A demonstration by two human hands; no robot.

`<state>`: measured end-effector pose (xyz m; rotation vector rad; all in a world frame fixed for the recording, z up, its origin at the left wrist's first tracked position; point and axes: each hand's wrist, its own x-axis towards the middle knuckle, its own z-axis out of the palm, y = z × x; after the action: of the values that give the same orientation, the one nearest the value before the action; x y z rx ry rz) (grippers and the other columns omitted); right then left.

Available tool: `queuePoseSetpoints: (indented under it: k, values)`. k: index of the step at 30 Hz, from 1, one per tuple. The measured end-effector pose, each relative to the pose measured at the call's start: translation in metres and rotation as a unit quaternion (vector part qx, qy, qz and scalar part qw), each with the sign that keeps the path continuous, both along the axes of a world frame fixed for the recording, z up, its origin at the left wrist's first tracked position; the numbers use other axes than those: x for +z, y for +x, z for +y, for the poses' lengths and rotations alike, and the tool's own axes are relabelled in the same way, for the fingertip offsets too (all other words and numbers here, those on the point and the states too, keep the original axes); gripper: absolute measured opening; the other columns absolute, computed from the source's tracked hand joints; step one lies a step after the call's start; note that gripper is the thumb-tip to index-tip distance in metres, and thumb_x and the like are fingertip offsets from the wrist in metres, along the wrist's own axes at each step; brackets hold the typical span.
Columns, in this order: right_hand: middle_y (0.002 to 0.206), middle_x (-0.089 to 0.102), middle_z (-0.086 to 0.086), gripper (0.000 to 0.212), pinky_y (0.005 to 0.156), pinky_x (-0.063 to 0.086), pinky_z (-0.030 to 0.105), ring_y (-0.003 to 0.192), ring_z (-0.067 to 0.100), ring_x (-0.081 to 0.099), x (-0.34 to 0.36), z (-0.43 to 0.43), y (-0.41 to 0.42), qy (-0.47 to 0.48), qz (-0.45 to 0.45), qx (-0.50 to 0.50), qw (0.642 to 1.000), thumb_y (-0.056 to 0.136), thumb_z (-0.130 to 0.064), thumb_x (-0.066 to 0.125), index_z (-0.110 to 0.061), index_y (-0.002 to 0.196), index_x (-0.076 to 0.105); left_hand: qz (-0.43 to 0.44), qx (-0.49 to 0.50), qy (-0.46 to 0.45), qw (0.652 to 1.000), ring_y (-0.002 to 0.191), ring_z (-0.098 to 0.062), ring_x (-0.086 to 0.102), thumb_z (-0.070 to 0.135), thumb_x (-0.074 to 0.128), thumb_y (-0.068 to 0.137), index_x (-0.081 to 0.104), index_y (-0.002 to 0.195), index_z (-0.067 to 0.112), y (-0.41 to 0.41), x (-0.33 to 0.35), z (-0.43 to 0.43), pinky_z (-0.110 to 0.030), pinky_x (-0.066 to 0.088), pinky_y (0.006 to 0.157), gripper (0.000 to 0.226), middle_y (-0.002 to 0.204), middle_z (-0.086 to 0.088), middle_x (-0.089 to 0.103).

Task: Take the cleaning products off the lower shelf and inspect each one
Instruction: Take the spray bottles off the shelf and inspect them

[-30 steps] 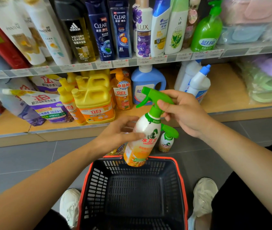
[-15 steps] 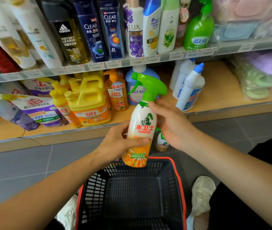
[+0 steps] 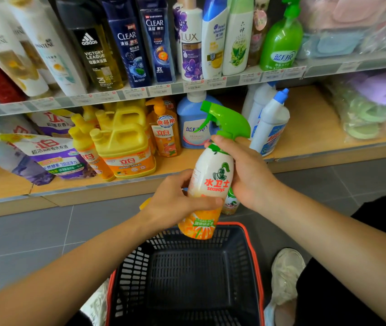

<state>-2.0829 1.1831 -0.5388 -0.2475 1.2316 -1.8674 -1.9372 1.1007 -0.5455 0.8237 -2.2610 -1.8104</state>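
Bottle (image 3: 215, 171) in left hand (image 3: 175, 203), right hand (image 3: 249, 175)

Retail shop, household-goods aisle. Row of price tags (image 3: 159, 90) across mid-frame. Branded shampoo bottles (image 3: 126, 43) ranked along top. Yellow detergent jugs (image 3: 126, 147) and refill pouches (image 3: 50, 156) centre left on wooden lower shelf (image 3: 309, 128). Black, red-rimmed shopping basket (image 3: 187, 278) bottom centre, on grey floor tiles (image 3: 22, 231).

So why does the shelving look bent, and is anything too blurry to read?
Head view: the wide lens bows the shelf edge and leans the Pantene bottles outward. Head view again: the spray bottle label is sharp, the price tags are too soft to read, and the bags at right look hazy.
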Motion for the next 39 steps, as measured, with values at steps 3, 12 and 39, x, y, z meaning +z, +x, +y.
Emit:
queuePoseSetpoints:
  k: [3, 12, 39]
  values:
    - [0.066, 0.071, -0.001, 0.026, 0.058, 0.055, 0.03, 0.061, 0.013, 0.069, -0.005, 0.001, 0.007, 0.038, 0.03, -0.065, 0.997, 0.082, -0.026, 0.082, -0.029, 0.057, 0.073, -0.027, 0.024, -0.103, 0.994, 0.092, -0.013, 0.071, 0.066, 0.078, 0.048, 0.07, 0.111, 0.025, -0.001, 0.0, 0.004, -0.047, 0.057, 0.085, 0.075, 0.098, 0.007, 0.076]
    - [0.087, 0.078, -0.001, 0.018, 0.067, 0.06, 0.036, 0.08, 0.016, 0.076, -0.004, 0.002, -0.002, -0.02, -0.008, 0.003, 1.0, 0.087, -0.045, 0.07, -0.034, 0.077, 0.08, -0.027, 0.019, -0.064, 0.997, 0.087, -0.011, 0.073, 0.052, 0.092, 0.055, 0.073, 0.106, 0.026, -0.004, 0.008, -0.003, -0.038, 0.061, 0.079, 0.061, 0.093, 0.007, 0.077]
    - [0.104, 0.077, 0.007, 0.012, 0.082, 0.06, 0.049, 0.098, 0.027, 0.073, 0.009, 0.004, -0.015, 0.061, 0.004, -0.089, 0.994, 0.082, -0.03, 0.082, -0.023, 0.089, 0.075, -0.037, 0.045, -0.254, 0.965, 0.092, -0.013, 0.068, 0.072, 0.072, 0.065, 0.063, 0.125, 0.037, -0.003, 0.011, -0.004, -0.036, 0.056, 0.074, 0.071, 0.105, 0.009, 0.071]
